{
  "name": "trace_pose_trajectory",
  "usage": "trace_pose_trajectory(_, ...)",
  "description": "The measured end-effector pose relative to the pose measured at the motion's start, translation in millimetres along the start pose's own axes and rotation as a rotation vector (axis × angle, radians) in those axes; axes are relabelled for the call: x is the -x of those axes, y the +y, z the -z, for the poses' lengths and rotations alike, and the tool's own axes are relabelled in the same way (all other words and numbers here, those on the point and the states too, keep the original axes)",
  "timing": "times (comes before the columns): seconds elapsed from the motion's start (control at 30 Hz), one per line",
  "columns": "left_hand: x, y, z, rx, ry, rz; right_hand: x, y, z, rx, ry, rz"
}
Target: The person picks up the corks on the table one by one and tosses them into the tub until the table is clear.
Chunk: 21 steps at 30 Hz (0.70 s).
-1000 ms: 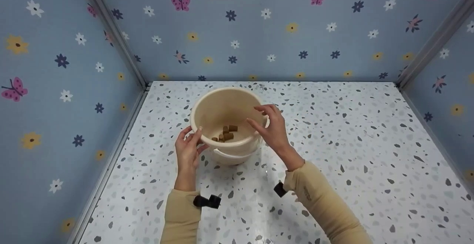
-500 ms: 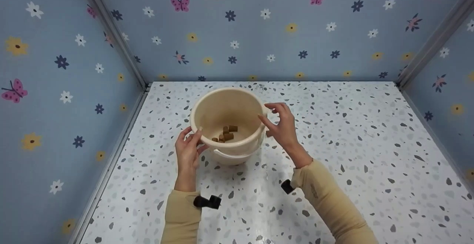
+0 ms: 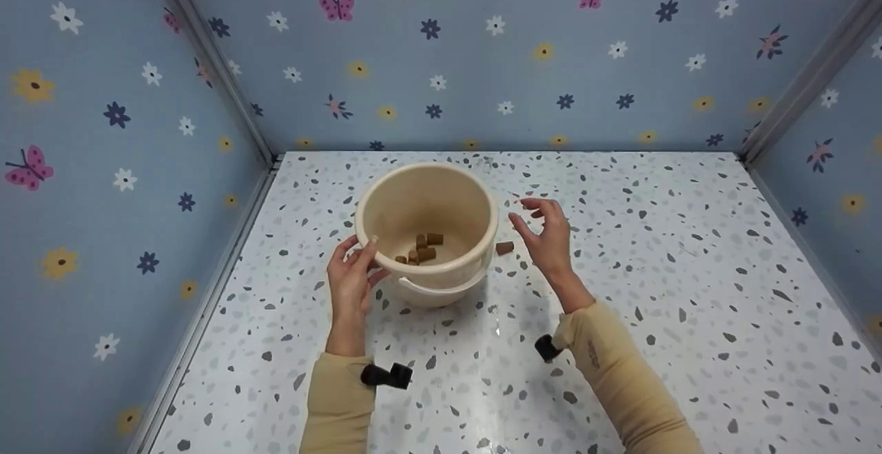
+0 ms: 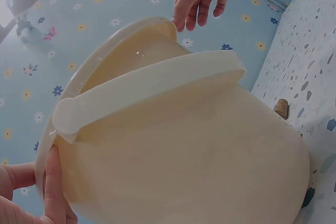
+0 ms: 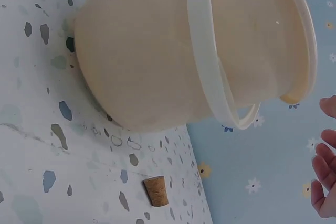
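Observation:
A cream bucket point(image 3: 441, 278) stands on the table, its white handle point(image 4: 157, 85) lowered against the side. Several brown corks point(image 3: 427, 253) lie on its floor. My left hand point(image 3: 349, 280) pinches the rim at the near left, thumb inside and fingers outside. To the right of the bucket, my right hand point(image 3: 549, 239) hovers with nothing in it, thumb and fingers apart. A single cork point(image 3: 505, 248) lies on the table between the bucket and that hand; the right wrist view also shows this cork point(image 5: 156, 191) beside the bucket's base.
The white speckled tabletop point(image 3: 661, 289) spreads around the bucket. Blue panels with flowers and butterflies point(image 3: 482, 47) stand at the back and both sides, joined by grey metal posts point(image 3: 207, 54).
My right hand has moved from over the bucket's right rim out to the right. The cork outside, hidden at first, now shows fully. My left hand keeps its hold on the rim.

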State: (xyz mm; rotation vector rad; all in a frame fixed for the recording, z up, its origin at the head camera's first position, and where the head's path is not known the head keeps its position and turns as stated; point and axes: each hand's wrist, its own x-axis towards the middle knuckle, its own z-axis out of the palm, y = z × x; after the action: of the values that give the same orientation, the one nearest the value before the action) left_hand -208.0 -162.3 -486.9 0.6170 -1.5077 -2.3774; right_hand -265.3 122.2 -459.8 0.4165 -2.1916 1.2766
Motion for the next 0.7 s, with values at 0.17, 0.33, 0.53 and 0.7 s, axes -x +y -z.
trace_pose_trajectory(0.17, -50.2, -47.0, 25.5, -0.043, -0.021, 0.0, 4.5, 11.6, -1.5, 0.013, 0.012, -0.037)
trace_pose_trajectory(0.33, -80.8, -81.7, 37.8, -0.035, -0.026, -0.082, 8.0, 21.9, -6.6, 0.008, -0.001, -0.098)
trace_pose_trajectory(0.53, -88.6, -91.3, 39.0, -0.019, -0.009, -0.118, 12.3, 33.3, -16.0, 0.023, -0.025, -0.196)
trace_pose_trajectory(0.7, -86.5, -89.5, 38.8, -0.025, -0.008, -0.129, 15.9, 41.0, -25.2, 0.028, -0.059, -0.274)
